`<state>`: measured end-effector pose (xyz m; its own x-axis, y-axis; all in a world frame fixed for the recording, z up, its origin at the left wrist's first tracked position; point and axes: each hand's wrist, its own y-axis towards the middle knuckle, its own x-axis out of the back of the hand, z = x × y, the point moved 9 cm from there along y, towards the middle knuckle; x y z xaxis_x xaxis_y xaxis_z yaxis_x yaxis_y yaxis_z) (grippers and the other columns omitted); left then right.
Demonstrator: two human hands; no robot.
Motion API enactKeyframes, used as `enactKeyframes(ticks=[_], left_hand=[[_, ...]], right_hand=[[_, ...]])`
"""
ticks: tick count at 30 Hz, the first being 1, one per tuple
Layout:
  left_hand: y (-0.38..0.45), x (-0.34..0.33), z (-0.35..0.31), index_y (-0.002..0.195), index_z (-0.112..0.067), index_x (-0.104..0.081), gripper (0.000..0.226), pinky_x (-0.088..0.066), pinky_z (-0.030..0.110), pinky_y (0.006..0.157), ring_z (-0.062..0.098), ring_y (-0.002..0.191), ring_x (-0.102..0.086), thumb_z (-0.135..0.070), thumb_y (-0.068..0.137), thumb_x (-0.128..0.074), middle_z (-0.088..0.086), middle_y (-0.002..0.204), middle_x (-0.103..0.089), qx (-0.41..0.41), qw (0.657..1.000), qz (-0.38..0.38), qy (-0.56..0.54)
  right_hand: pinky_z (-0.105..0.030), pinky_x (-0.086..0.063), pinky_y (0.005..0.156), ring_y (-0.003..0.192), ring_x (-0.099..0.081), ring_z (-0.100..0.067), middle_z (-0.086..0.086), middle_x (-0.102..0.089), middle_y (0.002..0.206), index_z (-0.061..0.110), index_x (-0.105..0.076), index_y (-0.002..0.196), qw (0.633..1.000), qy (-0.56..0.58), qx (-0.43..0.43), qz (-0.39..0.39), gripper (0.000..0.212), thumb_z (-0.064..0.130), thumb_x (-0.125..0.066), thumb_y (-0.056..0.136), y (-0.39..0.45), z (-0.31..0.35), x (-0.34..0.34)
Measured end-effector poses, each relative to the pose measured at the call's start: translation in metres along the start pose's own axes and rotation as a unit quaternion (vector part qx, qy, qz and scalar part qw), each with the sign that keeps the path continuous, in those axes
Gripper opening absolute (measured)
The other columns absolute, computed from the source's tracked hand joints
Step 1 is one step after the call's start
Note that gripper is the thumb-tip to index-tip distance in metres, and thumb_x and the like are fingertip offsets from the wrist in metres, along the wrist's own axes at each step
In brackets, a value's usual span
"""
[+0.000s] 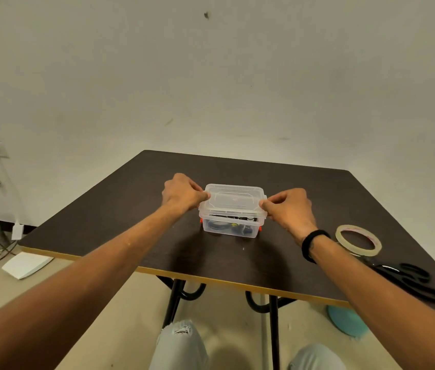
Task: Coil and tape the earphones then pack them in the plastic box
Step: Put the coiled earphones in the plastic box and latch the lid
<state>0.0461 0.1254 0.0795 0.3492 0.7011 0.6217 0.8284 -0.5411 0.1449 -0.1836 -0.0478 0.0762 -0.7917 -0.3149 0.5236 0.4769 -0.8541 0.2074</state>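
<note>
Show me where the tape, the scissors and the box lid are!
tape roll (376, 245): head view, on the ring's right band.
scissors (415, 273): head view, on a black handle loop.
box lid (233, 196): head view, middle of the clear top panel.

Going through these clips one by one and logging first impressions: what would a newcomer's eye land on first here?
The clear plastic box with orange latches at the middle of the dark brown table, dark cables showing through its wall. The left hand and right hand grip the ends of its translucent lid. To the right lie a roll of clear tape and black-handled scissors.
</note>
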Motion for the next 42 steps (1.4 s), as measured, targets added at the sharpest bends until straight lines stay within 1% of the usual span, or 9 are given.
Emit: enactKeyframes(ticks=[3, 8, 11, 17, 20, 29, 35, 38, 42], left_hand=[[-0.002, 0.001, -0.004, 0.103, -0.009, -0.082, 0.023, -0.065, 0.045, 0.086, 0.022, 0.087, -0.076, -0.026, 0.089, -0.083, 0.010, 0.100, -0.079, -0.014, 1.000, -0.003, 0.014], [-0.003, 0.002, -0.005, 0.100, -0.008, -0.082, 0.018, -0.065, 0.042, 0.083, 0.020, 0.084, -0.075, -0.022, 0.088, -0.082, 0.011, 0.097, -0.079, -0.020, 1.000, -0.007, 0.017], [-0.005, 0.002, -0.003, 0.100, -0.007, -0.082, 0.018, -0.065, 0.040, 0.082, 0.020, 0.084, -0.075, -0.021, 0.088, -0.082, 0.011, 0.097, -0.079, -0.019, 1.000, -0.007, 0.024], [-0.006, 0.000, 0.008, 0.105, -0.005, -0.081, 0.022, -0.065, 0.038, 0.084, 0.021, 0.084, -0.076, -0.022, 0.090, -0.081, 0.012, 0.097, -0.078, 0.018, 1.000, 0.012, -0.013], [-0.007, -0.001, 0.013, 0.104, -0.004, -0.080, 0.023, -0.065, 0.039, 0.085, 0.023, 0.086, -0.076, -0.022, 0.089, -0.082, 0.013, 0.095, -0.077, 0.034, 0.998, 0.025, -0.037], [0.000, -0.007, 0.018, 0.101, -0.006, -0.081, 0.022, -0.063, 0.027, 0.071, 0.015, 0.072, -0.070, -0.024, 0.088, -0.082, 0.010, 0.090, -0.076, 0.032, 0.998, 0.030, -0.049], [0.005, -0.009, 0.029, 0.096, -0.007, -0.080, 0.023, -0.066, 0.030, 0.074, 0.014, 0.068, -0.072, -0.026, 0.083, -0.087, 0.010, 0.085, -0.077, 0.072, 0.993, 0.035, -0.089], [0.006, -0.016, 0.036, 0.103, -0.004, -0.077, 0.030, -0.065, 0.032, 0.083, 0.015, 0.075, -0.069, -0.025, 0.084, -0.086, 0.013, 0.095, -0.077, 0.126, 0.983, 0.072, -0.112], [0.000, -0.026, 0.042, 0.120, -0.008, -0.069, 0.038, -0.063, 0.036, 0.092, 0.024, 0.102, -0.073, -0.026, 0.090, -0.081, 0.017, 0.116, -0.072, 0.208, 0.953, 0.173, -0.135]], right_hand=[[-0.042, -0.064, 0.081, 0.090, -0.074, -0.020, -0.002, -0.075, 0.089, 0.013, -0.079, 0.085, 1.000, -0.025, 0.002, 0.008, 0.011, 0.023, -0.081, 0.091, -0.002, 0.000, -0.002], [-0.042, -0.065, 0.082, 0.081, -0.074, -0.020, -0.005, -0.077, 0.086, 0.012, -0.079, 0.083, 1.000, -0.013, -0.015, 0.013, 0.014, 0.023, -0.082, 0.090, -0.005, -0.005, -0.003], [-0.043, -0.065, 0.082, 0.084, -0.072, -0.019, -0.005, -0.076, 0.090, 0.012, -0.079, 0.086, 1.000, -0.010, -0.015, 0.014, 0.013, 0.023, -0.082, 0.090, -0.005, -0.004, -0.004], [-0.042, -0.066, 0.079, 0.077, -0.075, -0.020, -0.004, -0.076, 0.086, 0.016, -0.077, 0.083, 0.999, 0.007, -0.024, 0.019, 0.012, 0.023, -0.084, 0.089, -0.005, -0.006, -0.005], [-0.039, -0.067, 0.077, 0.078, -0.077, -0.020, -0.007, -0.078, 0.091, 0.013, -0.077, 0.088, 0.998, 0.034, -0.046, 0.031, 0.011, 0.021, -0.084, 0.088, -0.005, -0.010, -0.007], [-0.041, -0.067, 0.079, 0.079, -0.080, -0.023, -0.012, -0.078, 0.095, 0.005, -0.078, 0.089, 0.990, 0.085, -0.104, 0.035, 0.014, 0.012, -0.088, 0.083, -0.004, -0.020, -0.008], [-0.037, -0.067, 0.074, 0.083, -0.079, -0.025, -0.016, -0.077, 0.099, 0.002, -0.075, 0.093, 0.973, 0.163, -0.158, 0.029, 0.015, 0.004, -0.086, 0.083, -0.008, -0.032, -0.017], [-0.037, -0.067, 0.072, 0.092, -0.078, -0.028, -0.020, -0.075, 0.105, 0.002, -0.072, 0.106, 0.956, 0.195, -0.210, 0.062, 0.025, 0.006, -0.084, 0.085, -0.011, -0.040, -0.024], [-0.046, -0.063, 0.091, 0.102, -0.073, -0.032, -0.022, -0.069, 0.118, 0.003, -0.067, 0.123, 0.937, 0.181, -0.264, 0.138, 0.040, 0.013, -0.083, 0.088, -0.011, -0.044, -0.029]])
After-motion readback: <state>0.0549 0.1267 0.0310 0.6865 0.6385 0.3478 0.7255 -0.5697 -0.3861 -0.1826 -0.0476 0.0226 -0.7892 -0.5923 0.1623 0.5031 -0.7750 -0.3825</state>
